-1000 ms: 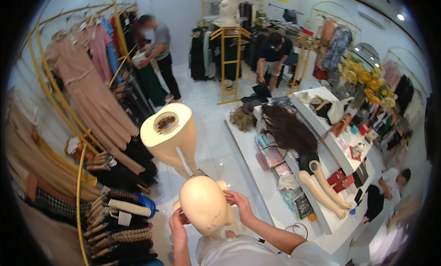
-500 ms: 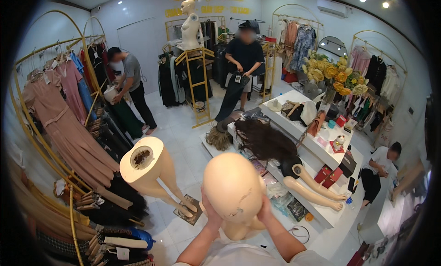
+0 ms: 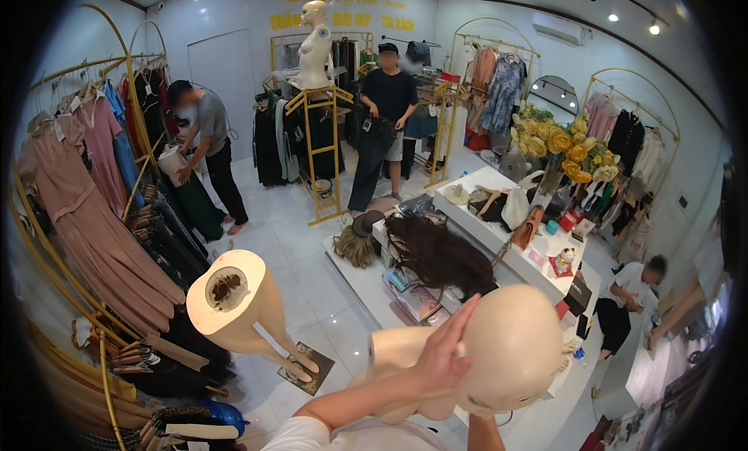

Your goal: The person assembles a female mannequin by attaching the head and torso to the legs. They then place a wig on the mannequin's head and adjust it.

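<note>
A bald mannequin head [image 3: 518, 342], joined to a beige mannequin upper body [image 3: 393, 354], is close in front of me at the lower right. My left hand [image 3: 448, 354] presses along the side of the head, its fingers stretched over the surface, holding it. Of my right arm only the forearm [image 3: 485, 434] shows below the head; the hand is hidden behind it. To the left, the mannequin's lower half [image 3: 245, 326] stands upright on a dark square base [image 3: 312, 379], its waist hollow at the top.
Clothes racks [image 3: 128, 124] line the left wall. A white stepped platform [image 3: 354, 283] carries a long dark wig [image 3: 436, 252], bags and boxes. One person [image 3: 214, 135] bends by the left rack, another [image 3: 386, 100] stands holding dark trousers, and a third [image 3: 627, 295] sits at right.
The mannequin upper body has swung round, its head moving to the right and its shoulder now showing at left. My right hand has gone out of sight. The standing person has straightened up.
</note>
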{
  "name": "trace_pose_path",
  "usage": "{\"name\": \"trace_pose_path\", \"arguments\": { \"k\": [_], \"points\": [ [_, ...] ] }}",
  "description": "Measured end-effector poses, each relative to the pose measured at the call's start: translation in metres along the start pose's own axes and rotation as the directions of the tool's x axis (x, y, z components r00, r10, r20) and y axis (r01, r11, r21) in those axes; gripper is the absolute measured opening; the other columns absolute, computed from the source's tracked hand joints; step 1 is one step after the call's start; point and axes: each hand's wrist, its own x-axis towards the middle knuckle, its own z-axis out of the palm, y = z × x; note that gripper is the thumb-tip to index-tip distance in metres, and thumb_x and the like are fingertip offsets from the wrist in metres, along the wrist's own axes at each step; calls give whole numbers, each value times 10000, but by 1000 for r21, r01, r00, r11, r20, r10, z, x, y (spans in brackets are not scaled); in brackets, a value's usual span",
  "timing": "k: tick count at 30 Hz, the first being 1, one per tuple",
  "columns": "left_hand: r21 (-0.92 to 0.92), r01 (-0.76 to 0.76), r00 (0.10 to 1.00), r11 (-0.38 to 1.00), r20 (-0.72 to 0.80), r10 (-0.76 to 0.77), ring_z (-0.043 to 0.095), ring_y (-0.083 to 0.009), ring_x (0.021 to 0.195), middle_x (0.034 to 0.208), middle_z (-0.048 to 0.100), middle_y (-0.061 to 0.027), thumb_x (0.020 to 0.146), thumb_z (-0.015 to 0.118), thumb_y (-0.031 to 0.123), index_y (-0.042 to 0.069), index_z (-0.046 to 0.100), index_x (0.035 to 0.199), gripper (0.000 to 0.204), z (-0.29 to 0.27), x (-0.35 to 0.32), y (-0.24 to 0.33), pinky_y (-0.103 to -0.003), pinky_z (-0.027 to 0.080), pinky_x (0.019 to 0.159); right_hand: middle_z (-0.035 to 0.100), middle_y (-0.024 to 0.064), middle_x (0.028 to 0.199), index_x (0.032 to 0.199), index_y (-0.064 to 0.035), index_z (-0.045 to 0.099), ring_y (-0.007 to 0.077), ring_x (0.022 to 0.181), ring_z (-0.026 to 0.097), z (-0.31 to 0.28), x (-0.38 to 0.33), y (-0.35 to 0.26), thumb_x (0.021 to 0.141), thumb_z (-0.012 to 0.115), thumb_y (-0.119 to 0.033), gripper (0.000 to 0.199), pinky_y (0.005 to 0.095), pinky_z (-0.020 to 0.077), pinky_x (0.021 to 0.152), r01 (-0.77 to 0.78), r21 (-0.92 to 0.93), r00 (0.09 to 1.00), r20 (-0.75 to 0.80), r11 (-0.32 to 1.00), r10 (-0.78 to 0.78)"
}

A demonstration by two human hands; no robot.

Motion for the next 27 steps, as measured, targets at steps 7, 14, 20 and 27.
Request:
{"name": "trace_pose_path", "arguments": {
  "k": [7,14,20,27],
  "points": [
    [387,362,912,848,-336,-236,339,-367,1271,1400,288,-260,836,506,594,-91,140,1393,956,-144,-139,-88,-449,259,1064,478,101,1307,1347,-20,385,222,1200,448,37,38,11,888,533,-232,527,392,357,1015,23,154,997,-78,988,-11],
    [687,355,570,634,378,-729,451,-351,1219,1320,423,-291,754,706,392,-84,197,1403,953,-215,-385,-192,-401,358,1026,470,113,1312,1346,-20,385,241,1206,442,61,75,8,867,563,-221,549,403,351,1020,13,201,998,-60,980,-1],
    [-428,893,195,138,90,-977,450,-224,1234,1335,485,-108,909,505,253,46,379,1367,518,-172,-320,-220,-394,345,1010,464,123,1316,1345,-21,385,257,1212,436,91,103,6,849,588,-212,570,413,346,1025,13,277,999,-34,961,-4],
    [-630,723,275,283,-113,-955,447,-248,1237,1336,481,-114,905,518,330,50,397,1358,546,-174,-247,-223,-404,354,1017,456,134,1321,1344,-21,386,276,1218,429,137,130,-10,828,618,-202,595,424,340,1031,42,326,999,-25,945,-36]
  ]
}}
